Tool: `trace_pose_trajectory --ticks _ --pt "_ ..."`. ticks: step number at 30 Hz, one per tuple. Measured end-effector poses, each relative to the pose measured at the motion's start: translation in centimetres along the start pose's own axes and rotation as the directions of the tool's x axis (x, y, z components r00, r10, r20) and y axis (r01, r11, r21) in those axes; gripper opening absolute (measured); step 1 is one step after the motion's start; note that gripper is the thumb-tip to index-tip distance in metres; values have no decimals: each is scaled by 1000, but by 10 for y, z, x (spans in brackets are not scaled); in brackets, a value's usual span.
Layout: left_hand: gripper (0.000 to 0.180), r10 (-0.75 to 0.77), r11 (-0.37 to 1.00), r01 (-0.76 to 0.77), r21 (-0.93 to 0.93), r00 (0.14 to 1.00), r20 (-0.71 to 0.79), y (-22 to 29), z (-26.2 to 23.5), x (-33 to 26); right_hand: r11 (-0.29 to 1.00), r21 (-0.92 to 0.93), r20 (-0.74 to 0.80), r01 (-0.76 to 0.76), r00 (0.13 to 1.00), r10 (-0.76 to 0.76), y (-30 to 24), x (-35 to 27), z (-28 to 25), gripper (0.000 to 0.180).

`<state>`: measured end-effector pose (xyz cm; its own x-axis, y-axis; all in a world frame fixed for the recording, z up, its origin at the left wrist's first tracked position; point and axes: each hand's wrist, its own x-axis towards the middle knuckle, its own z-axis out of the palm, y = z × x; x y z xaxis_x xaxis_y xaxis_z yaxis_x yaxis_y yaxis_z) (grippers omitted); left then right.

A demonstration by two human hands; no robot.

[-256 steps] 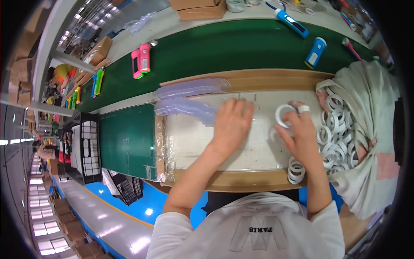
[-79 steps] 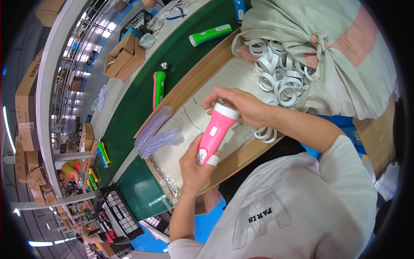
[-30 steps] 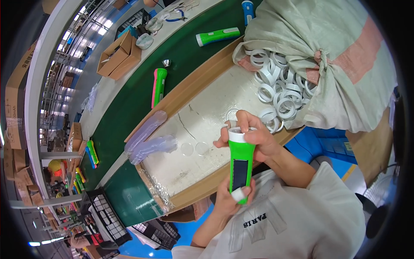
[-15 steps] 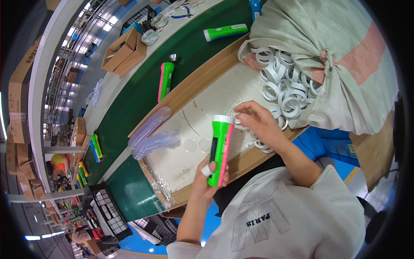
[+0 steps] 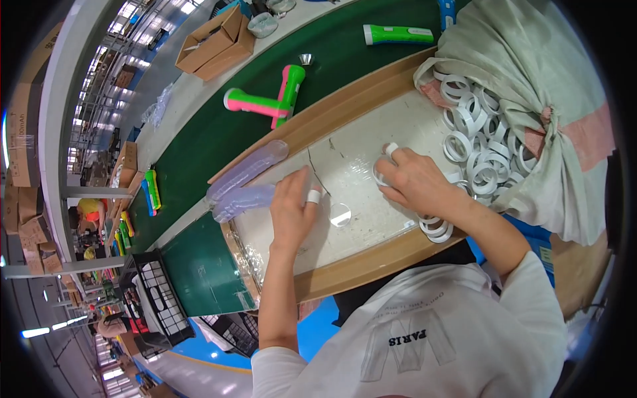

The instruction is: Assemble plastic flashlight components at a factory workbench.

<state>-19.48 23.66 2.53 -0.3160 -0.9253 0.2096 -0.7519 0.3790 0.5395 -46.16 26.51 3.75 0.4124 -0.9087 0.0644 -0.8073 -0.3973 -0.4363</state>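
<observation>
My left hand (image 5: 290,207), fingers stretched out, reaches over the pale tray floor beside the stacks of clear discs in purplish film (image 5: 249,172). A white band wraps its thumb. It shows nothing held, though its fingertips' underside is hidden. A clear round disc (image 5: 340,215) lies just right of it. My right hand (image 5: 418,180) is closed, pinching a white ring (image 5: 378,175) between thumb and fingers; one finger wears a white band. A green and pink flashlight (image 5: 255,103) lies across another flashlight (image 5: 292,83) on the green belt.
The cardboard-edged tray (image 5: 358,272) sits in front of me. White rings (image 5: 484,149) spill from a woven sack (image 5: 517,53) at right. Beyond are a small reflector cup (image 5: 306,60), another green flashlight (image 5: 398,35) and a carton (image 5: 215,43). A black crate (image 5: 156,295) stands at left.
The flashlight left my left hand and now lies on the belt across another. My left hand moved to the discs; one disc no longer shows. The view shifted slightly.
</observation>
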Motion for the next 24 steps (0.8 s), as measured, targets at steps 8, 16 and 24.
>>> trace_pose_trajectory --ticks 8,16,24 --pt "37 -27 994 -17 112 925 378 17 7 -4 949 243 -333 202 936 -114 9 20 18 50" --pt "26 155 987 -158 8 974 165 34 15 1 912 394 -269 112 963 -2 15 18 17 64" --pt "23 -163 937 246 -247 936 313 27 11 -3 898 414 -273 149 961 -34 16 18 25 65"
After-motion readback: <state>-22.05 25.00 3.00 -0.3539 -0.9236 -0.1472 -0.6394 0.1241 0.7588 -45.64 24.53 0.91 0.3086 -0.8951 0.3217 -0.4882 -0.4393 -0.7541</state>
